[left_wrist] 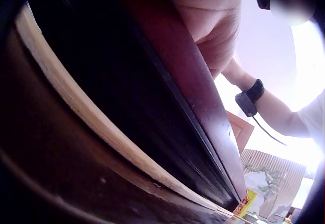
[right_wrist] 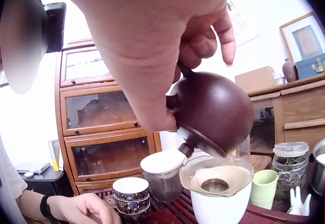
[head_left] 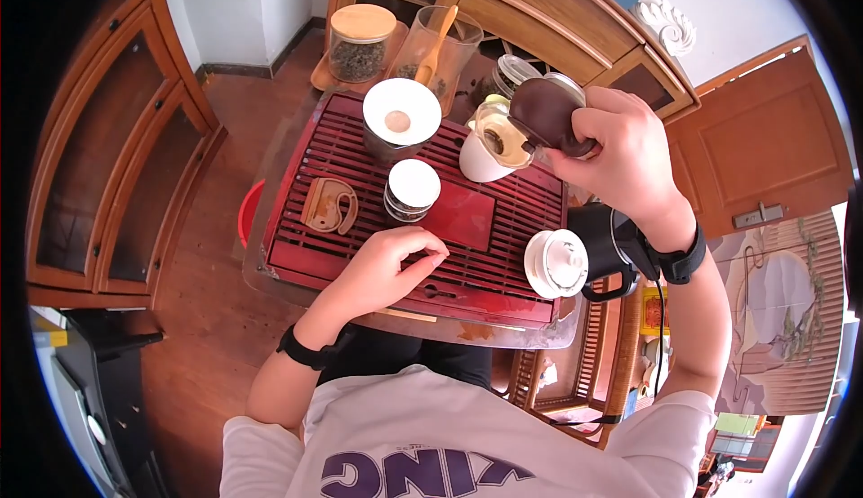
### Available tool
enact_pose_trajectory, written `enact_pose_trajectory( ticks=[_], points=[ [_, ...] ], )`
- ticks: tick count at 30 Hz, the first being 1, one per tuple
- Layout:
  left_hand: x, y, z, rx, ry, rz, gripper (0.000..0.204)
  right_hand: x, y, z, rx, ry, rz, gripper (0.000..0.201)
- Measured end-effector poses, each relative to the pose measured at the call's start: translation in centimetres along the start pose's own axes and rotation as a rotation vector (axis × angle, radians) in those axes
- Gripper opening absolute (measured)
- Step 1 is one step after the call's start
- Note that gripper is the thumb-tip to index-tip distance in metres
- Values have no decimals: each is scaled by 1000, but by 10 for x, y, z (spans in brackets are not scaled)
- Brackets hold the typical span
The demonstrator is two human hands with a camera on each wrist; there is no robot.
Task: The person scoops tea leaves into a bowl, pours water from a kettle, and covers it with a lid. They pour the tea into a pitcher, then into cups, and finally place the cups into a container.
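Observation:
In the head view my right hand grips a dark brown round teapot by its handle. The right wrist view shows the teapot tipped steeply, its underside raised, close over a strainer with a pale rim. That strainer sits in a white pitcher, and dark liquid shows at its middle. My left hand rests at the front edge of the red slatted tea tray, fingers loosely bent and holding nothing. Just beyond it stands a stack of small patterned cups.
A white funnel tops a vessel at the tray's back. Front right are a white lidded bowl and black kettle. Behind stand a tea jar, a wooden scoop in a clear container and a green cup.

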State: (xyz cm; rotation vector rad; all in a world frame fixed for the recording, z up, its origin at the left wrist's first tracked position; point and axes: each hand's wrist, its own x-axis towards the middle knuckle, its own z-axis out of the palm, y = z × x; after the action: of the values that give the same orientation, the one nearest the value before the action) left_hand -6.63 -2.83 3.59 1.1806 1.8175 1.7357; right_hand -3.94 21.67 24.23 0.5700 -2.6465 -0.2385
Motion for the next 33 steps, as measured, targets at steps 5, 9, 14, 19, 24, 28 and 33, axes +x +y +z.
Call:
enact_pose_trajectory(
  ticks=[5,9,14,19,24,28,33],
  points=[
    [0,0,0,2,8,12,8,-2,-1,-1,72,-22,84,33],
    [0,0,0,-3,4,4,8,-8,3,2,199,-75,375,31],
    [0,2,-1,11,-4,-18,8,-25,32,12,488,-187,834,40],
    [0,0,0,-5,-2,-14,7,-49,40,24,815,-96,1041,45],
    [1,3,-1,11,-8,-20,7,-82,34,29,1200,-37,1304,42],
    [2,6,-2,22,-19,-51,7,-110,37,43,1385,46,1356,41],
    [1,5,-1,26,-23,-52,7,-126,38,50,1326,9,1443,43]
  ],
)
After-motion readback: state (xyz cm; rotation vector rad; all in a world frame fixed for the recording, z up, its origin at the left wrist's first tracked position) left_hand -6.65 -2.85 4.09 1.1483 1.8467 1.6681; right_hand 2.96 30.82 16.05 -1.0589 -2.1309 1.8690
